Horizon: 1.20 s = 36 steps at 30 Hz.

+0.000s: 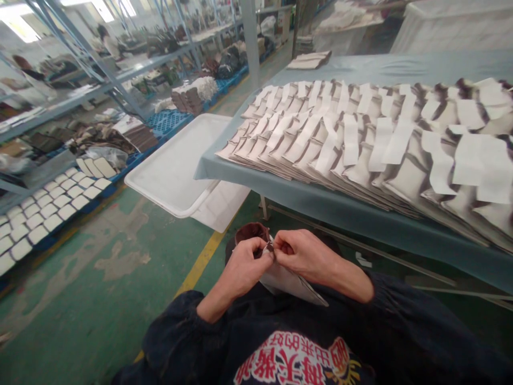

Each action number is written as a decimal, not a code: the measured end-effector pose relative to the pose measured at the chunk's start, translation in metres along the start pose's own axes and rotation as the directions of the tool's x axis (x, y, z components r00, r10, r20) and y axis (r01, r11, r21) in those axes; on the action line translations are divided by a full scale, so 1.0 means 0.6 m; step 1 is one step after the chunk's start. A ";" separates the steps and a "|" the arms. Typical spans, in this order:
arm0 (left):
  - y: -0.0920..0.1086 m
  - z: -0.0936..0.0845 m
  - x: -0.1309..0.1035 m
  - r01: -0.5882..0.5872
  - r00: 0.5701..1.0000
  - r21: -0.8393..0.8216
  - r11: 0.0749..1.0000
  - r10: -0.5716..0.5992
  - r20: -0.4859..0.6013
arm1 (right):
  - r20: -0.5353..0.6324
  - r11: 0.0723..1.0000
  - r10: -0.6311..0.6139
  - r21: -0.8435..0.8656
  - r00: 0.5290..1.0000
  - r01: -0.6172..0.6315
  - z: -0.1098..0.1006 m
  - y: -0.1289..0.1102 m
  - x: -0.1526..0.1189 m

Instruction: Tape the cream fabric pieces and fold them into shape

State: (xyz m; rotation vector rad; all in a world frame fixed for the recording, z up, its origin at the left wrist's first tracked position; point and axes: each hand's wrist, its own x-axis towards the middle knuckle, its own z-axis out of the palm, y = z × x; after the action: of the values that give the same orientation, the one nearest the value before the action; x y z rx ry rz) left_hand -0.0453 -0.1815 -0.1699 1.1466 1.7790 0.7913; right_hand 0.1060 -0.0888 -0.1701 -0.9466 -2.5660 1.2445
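Note:
My left hand (pixel 245 263) and my right hand (pixel 301 254) meet in my lap, fingertips pinched together on the top edge of a sock (pixel 289 282) with a brown cuff and a white paper label. The sock's pale body lies under my right wrist, over my dark sleeve. Ahead on the table (pixel 304 199) lie overlapping rows of labelled socks (pixel 360 144), each with a white paper band.
A white plastic bin (pixel 176 171) stands on the green floor left of the table. Blue metal shelving (pixel 80 96) with folded goods runs along the left, with white packs (pixel 44 208) laid out on blue pallets. A yellow floor line (pixel 200 262) passes beside my knees.

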 end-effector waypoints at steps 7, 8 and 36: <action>-0.009 0.026 0.002 -0.015 0.999 -0.014 1.000 0.015 -0.040 | 0.001 0.950 -0.137 -0.281 0.991 0.132 0.004 0.007 -0.004; -0.010 0.029 0.001 -0.013 0.999 0.000 1.000 0.013 -0.040 | 0.008 0.933 -0.159 -0.325 0.987 0.153 0.005 0.009 -0.006; -0.004 -0.019 -0.004 -0.129 0.983 -0.062 0.990 0.136 0.127 | -0.153 0.954 0.054 0.299 0.987 -0.006 0.083 0.055 -0.056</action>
State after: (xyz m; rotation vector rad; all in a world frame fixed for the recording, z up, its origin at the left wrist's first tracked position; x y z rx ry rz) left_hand -0.0561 -0.1851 -0.1661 1.2622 1.5774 0.8181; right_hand 0.1301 -0.1263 -0.2223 -0.9772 -2.1720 1.4474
